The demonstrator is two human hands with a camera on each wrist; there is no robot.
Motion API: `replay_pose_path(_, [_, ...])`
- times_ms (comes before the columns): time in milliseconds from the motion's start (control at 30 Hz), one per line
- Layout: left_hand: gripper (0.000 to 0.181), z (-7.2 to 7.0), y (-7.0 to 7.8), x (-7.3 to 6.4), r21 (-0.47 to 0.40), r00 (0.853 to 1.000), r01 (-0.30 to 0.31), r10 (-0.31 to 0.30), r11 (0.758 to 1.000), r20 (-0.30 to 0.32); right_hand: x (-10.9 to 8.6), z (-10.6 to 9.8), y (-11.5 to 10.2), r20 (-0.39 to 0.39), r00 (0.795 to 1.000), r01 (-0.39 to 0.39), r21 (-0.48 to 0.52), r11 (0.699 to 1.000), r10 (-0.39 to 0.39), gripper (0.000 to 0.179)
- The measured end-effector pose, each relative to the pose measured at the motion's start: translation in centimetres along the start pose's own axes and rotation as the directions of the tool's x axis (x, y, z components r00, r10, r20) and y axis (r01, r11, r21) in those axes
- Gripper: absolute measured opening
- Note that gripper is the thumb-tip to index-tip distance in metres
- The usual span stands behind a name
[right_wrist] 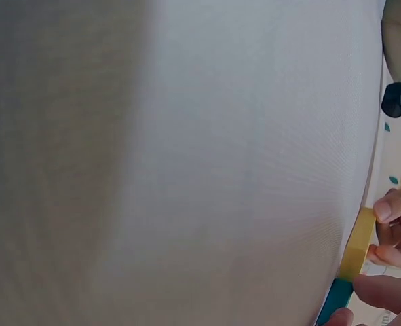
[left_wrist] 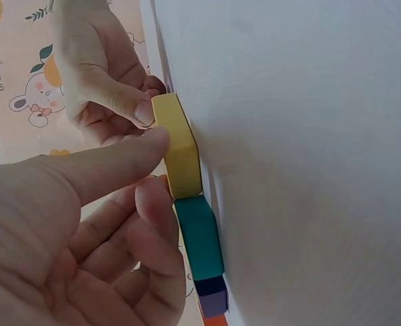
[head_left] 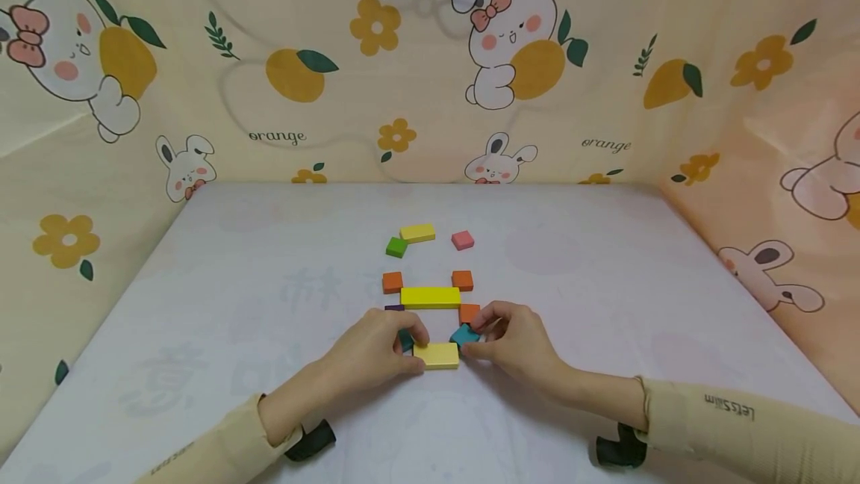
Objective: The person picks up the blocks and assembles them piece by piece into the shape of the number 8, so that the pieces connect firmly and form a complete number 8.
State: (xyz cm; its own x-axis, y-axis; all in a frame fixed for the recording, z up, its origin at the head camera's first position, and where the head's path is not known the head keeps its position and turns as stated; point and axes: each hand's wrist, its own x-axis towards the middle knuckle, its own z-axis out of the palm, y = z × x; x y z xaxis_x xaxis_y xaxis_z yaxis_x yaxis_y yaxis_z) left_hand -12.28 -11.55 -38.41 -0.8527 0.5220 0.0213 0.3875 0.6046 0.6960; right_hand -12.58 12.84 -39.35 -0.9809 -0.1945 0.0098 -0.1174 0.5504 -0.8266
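A pale yellow block lies on the table at the near end of a block layout. My left hand pinches its left end, thumb on the near side and index finger on the far side. In the left wrist view the thumb presses the pale yellow block, beside a teal block. My right hand pinches a blue block at the pale yellow block's right end; its thumb shows at their joint in the right wrist view. The left fingers partly hide the teal block.
Beyond the hands lie a bright yellow bar, orange blocks and a purple block. Farther back are a green block, another yellow block and a pink block. Patterned cloth borders the white table.
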Motion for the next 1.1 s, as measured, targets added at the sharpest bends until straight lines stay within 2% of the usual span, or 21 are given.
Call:
replay_pose_path(267, [0.023,0.02,0.06,0.09,0.007,1.0,0.018,-0.018,1.0,0.007,-0.02,-0.29,-0.13,0.002,0.999,-0.032,-0.007,0.999,0.032,0.026])
replay_pose_path(1100, [0.023,-0.11,0.31,-0.09,0.018,1.0,0.016,-0.016,1.0,-0.005,0.25,-0.67,-0.62,0.027,0.996,-0.089,-0.004,0.996,0.089,0.024])
